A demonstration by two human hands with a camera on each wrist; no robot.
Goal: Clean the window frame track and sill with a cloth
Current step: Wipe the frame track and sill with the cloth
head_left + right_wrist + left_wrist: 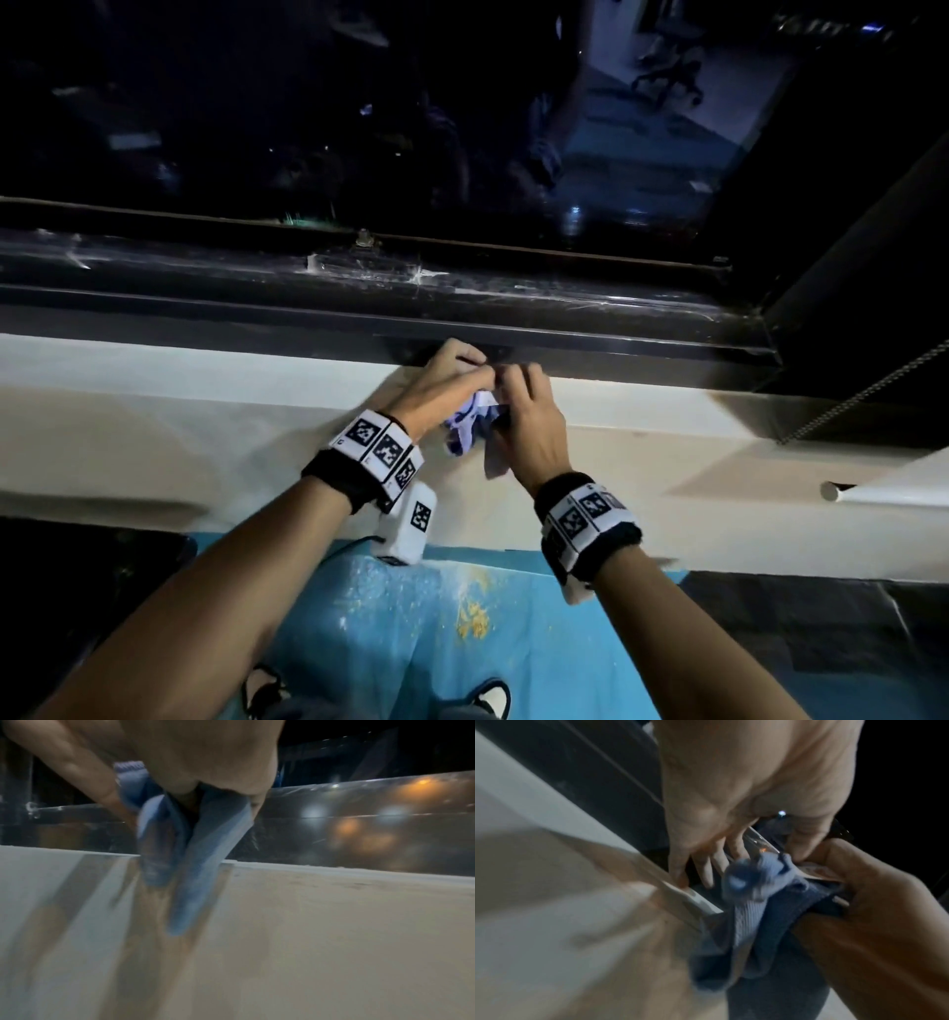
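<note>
I have the cloth [475, 426] bunched between both hands, just at the near edge of the dark window frame [565, 342], over the pale sill [205, 411]; from where I look it sits at about twelve o'clock, straight ahead. My right hand [529, 426] is clamped on it, fingers curled round a fold that hangs down toward the sill. My left hand [441, 383], at ten o'clock of the cloth, pinches its upper edge with the thumb while the other fingers [706, 870] reach to the frame's lip. The cloth is blue, ribbed, soft and light, so I judge it will flop and slip unless gathered into a firm wad; best held by the bunched middle, leaving a pad free to press into the dusty track [359, 272] beyond, at twelve o'clock.
</note>
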